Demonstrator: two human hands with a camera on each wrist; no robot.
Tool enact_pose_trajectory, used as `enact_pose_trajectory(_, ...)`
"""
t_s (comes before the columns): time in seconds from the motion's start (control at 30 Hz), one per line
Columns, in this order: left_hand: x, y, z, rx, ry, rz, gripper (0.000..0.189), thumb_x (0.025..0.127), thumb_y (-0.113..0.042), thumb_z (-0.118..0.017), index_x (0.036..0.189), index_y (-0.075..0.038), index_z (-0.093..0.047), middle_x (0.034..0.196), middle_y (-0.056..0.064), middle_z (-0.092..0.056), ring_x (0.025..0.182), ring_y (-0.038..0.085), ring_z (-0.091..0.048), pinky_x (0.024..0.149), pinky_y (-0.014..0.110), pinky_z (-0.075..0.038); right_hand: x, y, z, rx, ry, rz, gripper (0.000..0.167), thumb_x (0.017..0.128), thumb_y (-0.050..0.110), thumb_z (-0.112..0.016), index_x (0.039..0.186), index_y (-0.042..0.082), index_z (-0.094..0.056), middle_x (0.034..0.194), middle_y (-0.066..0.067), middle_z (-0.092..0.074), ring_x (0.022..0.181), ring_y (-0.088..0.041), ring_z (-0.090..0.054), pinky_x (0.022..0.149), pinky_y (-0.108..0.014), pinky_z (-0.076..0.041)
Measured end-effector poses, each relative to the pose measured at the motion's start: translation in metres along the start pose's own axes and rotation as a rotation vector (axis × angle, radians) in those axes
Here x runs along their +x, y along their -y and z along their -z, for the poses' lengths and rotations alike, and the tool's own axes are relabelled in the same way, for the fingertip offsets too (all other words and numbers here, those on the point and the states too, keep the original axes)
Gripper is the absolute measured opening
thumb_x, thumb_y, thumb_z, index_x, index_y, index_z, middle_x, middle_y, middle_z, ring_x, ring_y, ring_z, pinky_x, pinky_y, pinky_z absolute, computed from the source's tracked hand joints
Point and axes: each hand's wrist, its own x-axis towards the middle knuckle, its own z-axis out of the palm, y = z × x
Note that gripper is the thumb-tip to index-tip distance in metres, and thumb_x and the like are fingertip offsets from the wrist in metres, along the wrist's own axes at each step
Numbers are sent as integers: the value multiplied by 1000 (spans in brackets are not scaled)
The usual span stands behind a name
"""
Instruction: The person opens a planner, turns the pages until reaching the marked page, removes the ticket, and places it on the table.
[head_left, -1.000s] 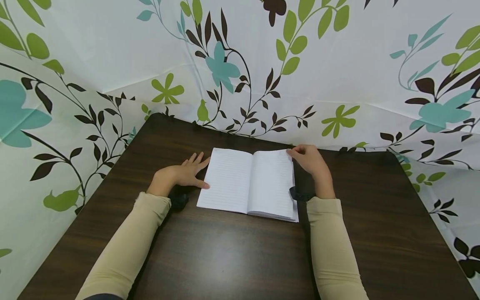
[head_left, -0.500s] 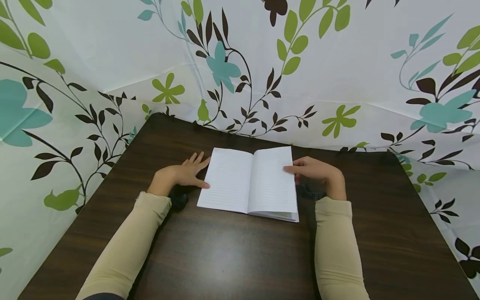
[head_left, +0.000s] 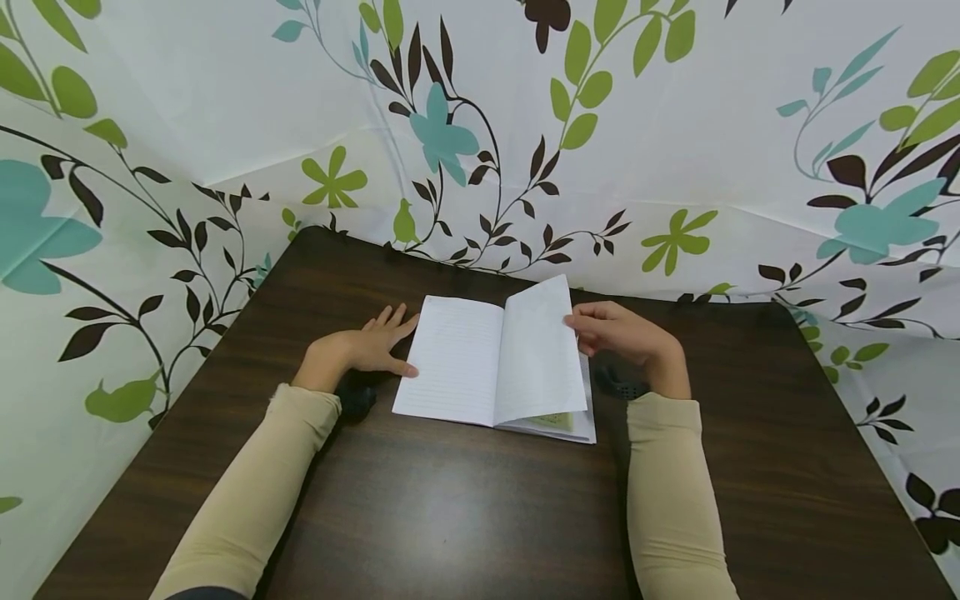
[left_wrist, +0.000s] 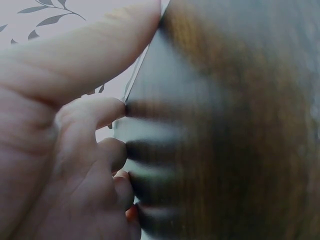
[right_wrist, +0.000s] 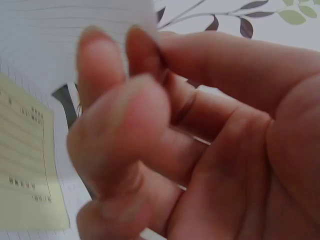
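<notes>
An open notebook [head_left: 457, 358] with lined white pages lies on the dark wooden table. My left hand [head_left: 367, 346] rests beside it with fingers spread, the thumb on the left page's outer edge. In the left wrist view the fingertips [left_wrist: 115, 155] press down on the tabletop. My right hand [head_left: 622, 333] pinches the outer edge of a right-hand page [head_left: 540, 350] between thumb and index finger, and that page is lifted and bowed. Under it shows a yellowish slip of paper [right_wrist: 25, 165] with small printed text, lying on the page beneath.
The brown table [head_left: 442, 517] reaches around the notebook on all sides. Behind and to the left hangs a white cloth [head_left: 247, 100] with a leaf and flower print. Dark bands with devices are on both wrists.
My right hand has shifted from the page's top corner down to its outer edge and lifted the page leftward, uncovering part of the yellowish slip. My left hand has stayed put.
</notes>
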Motion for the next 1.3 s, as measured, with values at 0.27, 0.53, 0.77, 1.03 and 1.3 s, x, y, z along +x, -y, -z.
enact_pose_trajectory(0.27,0,1,0,4,0,-4,107,98,-50,-68,168,-8,1,172,27,17,159,51,15,124,74,-2,13,18,-16,59,-29,32,28,112,23,-48,94,3,-56,75,-3,-57,73,-17,-63,74,-38,-58)
enact_pose_trajectory(0.53,0,1,0,-6,1,-14,105,99,-47,-68,168,-7,1,172,27,18,159,50,17,126,70,1,35,40,-47,107,-91,44,27,111,26,-51,96,5,-58,84,-6,-66,81,-21,-70,87,-38,-61)
enact_pose_trajectory(0.77,1,3,-1,-1,-6,-21,105,99,-46,-68,168,-5,1,172,28,17,159,50,18,127,69,1,50,50,-75,136,-210,64,31,110,27,-54,94,2,-59,84,-6,-62,74,-17,-65,79,-33,-60)
enact_pose_trajectory(1.03,2,1,0,-2,-8,1,106,99,-47,-69,168,-8,1,173,25,17,160,47,18,129,65,2,70,52,-104,92,-280,89,30,109,29,-55,94,5,-65,85,-7,-67,69,-15,-65,79,-48,-61)
enact_pose_trajectory(1.3,2,3,1,-4,-1,2,105,99,-50,-67,168,-9,1,172,25,18,159,48,18,128,68,2,82,45,-122,110,-287,116,32,109,29,-55,92,3,-64,82,-1,-67,68,-14,-65,75,-45,-60)
